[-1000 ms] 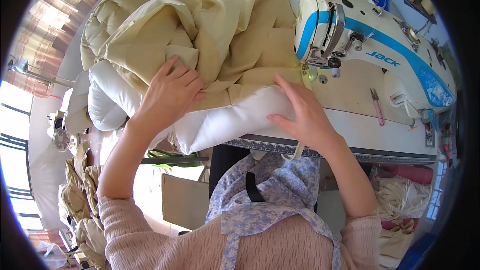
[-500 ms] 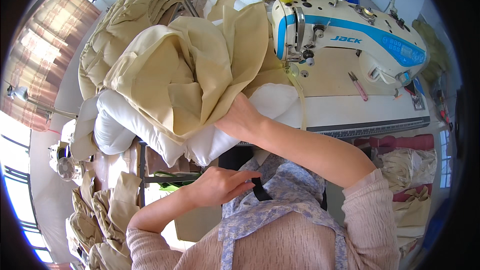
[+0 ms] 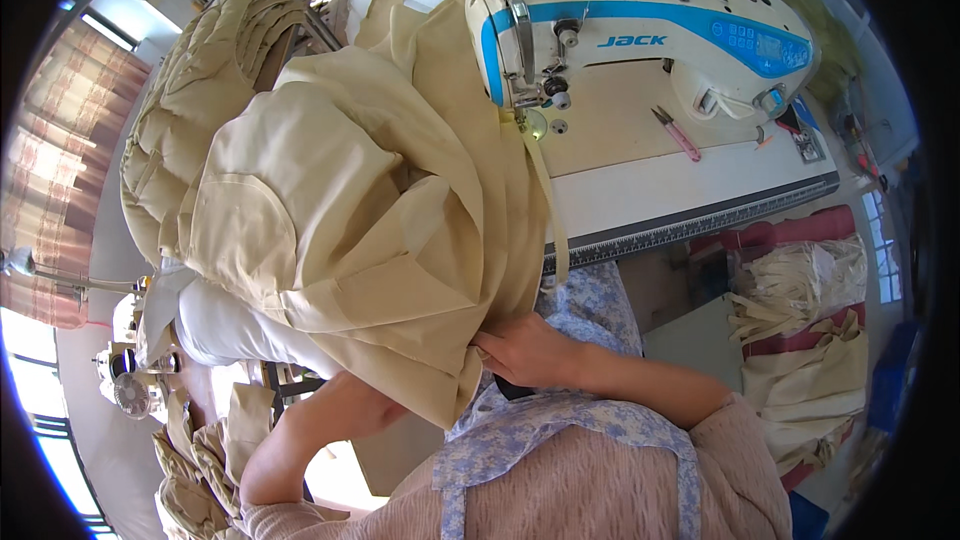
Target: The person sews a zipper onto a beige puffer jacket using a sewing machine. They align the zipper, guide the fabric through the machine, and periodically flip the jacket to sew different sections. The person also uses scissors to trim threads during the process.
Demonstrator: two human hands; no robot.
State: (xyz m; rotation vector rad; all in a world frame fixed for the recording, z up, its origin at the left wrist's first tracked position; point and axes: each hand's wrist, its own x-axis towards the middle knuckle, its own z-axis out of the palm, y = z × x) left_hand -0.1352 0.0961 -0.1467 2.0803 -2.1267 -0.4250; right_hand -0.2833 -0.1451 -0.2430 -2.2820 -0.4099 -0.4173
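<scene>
A large piece of beige fabric [image 3: 330,150], with a curved pocket-like patch sewn on it, is draped across the left of the sewing table and hangs toward my lap. My right hand [image 3: 535,350] pinches its near edge between thumb and fingers. Under the lower edge of that cloth goes my left hand [image 3: 368,406], its fingers hidden. White padded stuffing [image 3: 225,325] shows beneath the cloth at the left. The sewing machine [image 3: 640,30], white with a blue stripe, stands right of the fabric; a narrow beige strip [image 3: 548,200] hangs down from its needle area.
Pink-handled thread snips [image 3: 680,135] lie on the machine bed. A ruler strip [image 3: 700,225] edges the table front. Quilted beige pieces [image 3: 190,120] are heaped at the left. More beige cloth [image 3: 205,460] sits low left, and bagged cloth pieces [image 3: 800,285] lie at the right.
The beige fabric has come down toward me and covers more of the white stuffing. My right hand has moved nearer my body with its edge; my left hand has left the black strip and gone under the cloth.
</scene>
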